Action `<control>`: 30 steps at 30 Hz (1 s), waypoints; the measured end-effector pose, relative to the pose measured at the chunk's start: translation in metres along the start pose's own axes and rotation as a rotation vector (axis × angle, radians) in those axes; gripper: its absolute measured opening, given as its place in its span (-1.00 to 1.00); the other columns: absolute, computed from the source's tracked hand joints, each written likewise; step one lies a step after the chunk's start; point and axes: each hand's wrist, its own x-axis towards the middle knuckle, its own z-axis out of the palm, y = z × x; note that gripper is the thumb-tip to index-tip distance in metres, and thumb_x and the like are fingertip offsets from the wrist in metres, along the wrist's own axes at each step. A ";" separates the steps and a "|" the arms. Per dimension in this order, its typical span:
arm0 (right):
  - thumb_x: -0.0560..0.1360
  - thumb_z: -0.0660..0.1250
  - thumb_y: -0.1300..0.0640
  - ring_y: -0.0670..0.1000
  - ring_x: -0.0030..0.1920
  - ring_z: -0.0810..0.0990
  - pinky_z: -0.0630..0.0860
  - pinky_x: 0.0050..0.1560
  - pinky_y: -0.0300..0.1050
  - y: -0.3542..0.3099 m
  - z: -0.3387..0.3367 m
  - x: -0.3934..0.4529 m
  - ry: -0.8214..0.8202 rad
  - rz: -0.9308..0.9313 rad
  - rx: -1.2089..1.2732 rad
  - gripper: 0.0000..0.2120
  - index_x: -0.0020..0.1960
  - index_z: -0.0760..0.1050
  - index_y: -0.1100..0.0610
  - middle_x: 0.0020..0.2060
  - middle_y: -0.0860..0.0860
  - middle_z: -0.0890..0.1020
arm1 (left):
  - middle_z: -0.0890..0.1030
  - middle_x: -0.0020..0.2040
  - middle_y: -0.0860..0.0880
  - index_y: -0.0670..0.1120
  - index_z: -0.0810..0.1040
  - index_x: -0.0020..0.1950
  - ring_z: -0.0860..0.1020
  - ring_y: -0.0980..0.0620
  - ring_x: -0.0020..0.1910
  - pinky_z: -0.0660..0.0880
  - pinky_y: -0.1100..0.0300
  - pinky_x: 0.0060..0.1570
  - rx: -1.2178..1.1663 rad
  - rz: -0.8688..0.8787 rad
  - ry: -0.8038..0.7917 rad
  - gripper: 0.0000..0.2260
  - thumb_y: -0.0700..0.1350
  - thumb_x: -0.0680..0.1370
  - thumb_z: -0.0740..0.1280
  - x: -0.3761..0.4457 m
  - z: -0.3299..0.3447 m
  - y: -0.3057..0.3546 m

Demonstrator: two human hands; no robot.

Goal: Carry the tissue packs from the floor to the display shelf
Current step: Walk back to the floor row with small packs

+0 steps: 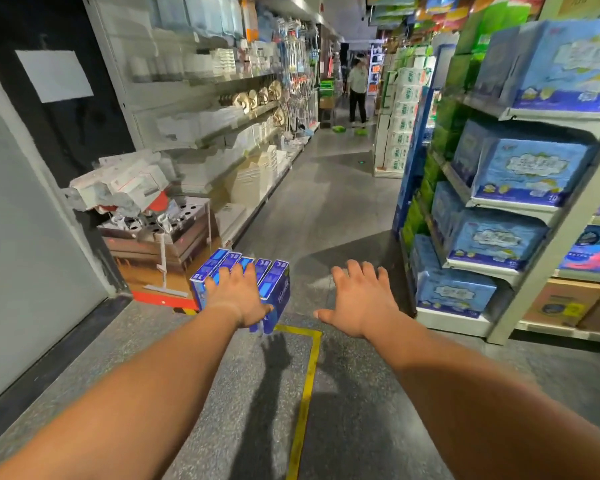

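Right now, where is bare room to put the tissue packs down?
Bare floor runs between the two shelf rows, and inside the yellow line. The right shelf is packed full; the left hand holds the tissue packs.

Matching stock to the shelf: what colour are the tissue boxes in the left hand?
Blue, white-labelled cardboard tissue boxes, seen in the head view.

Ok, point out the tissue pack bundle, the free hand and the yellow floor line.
tissue pack bundle (276, 289): head view, right-hand blue side face.
right hand (361, 303): head view, back of the hand.
yellow floor line (305, 403): head view, the long vertical stretch.
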 end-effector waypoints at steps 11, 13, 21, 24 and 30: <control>0.46 0.26 -0.39 0.24 0.50 0.19 0.06 0.51 0.30 0.120 0.059 0.211 -0.055 -0.216 0.024 -0.19 0.52 0.22 0.06 0.48 0.16 0.29 | 0.18 0.58 -0.12 -0.04 0.00 0.63 0.15 -0.21 0.55 0.14 -0.27 0.49 -0.010 -0.213 -0.014 -0.09 0.38 0.48 0.31 0.176 0.039 0.079; 0.46 0.24 -0.40 0.24 0.51 0.17 0.05 0.51 0.30 0.146 0.060 0.249 -0.084 -0.266 0.005 -0.19 0.53 0.21 0.06 0.50 0.16 0.26 | 0.15 0.59 -0.13 -0.05 -0.01 0.64 0.13 -0.22 0.56 0.12 -0.25 0.48 -0.050 -0.278 -0.027 -0.11 0.36 0.50 0.30 0.201 0.039 0.098; 0.47 0.22 -0.42 0.25 0.56 0.10 0.00 0.54 0.29 0.213 0.082 0.388 -0.182 -0.388 0.012 -0.14 0.59 0.10 0.02 0.57 0.16 0.16 | 0.13 0.61 -0.13 -0.03 -0.04 0.64 0.09 -0.24 0.57 0.11 -0.27 0.47 -0.076 -0.427 -0.094 -0.09 0.40 0.49 0.27 0.308 0.052 0.154; 0.46 0.22 -0.42 0.24 0.53 0.16 0.03 0.52 0.31 0.221 0.099 0.446 -0.182 -0.449 0.003 -0.16 0.57 0.14 0.03 0.54 0.15 0.22 | 0.11 0.61 -0.12 -0.03 -0.05 0.63 0.06 -0.24 0.58 0.09 -0.30 0.48 -0.096 -0.459 -0.125 -0.10 0.38 0.50 0.28 0.358 0.063 0.161; 0.44 0.21 -0.43 0.26 0.54 0.15 0.05 0.52 0.33 0.230 0.129 0.558 -0.209 -0.504 0.010 -0.12 0.58 0.11 0.03 0.55 0.16 0.20 | 0.11 0.61 -0.11 -0.02 -0.03 0.63 0.09 -0.22 0.57 0.12 -0.30 0.46 -0.123 -0.516 -0.206 -0.11 0.39 0.50 0.27 0.459 0.091 0.159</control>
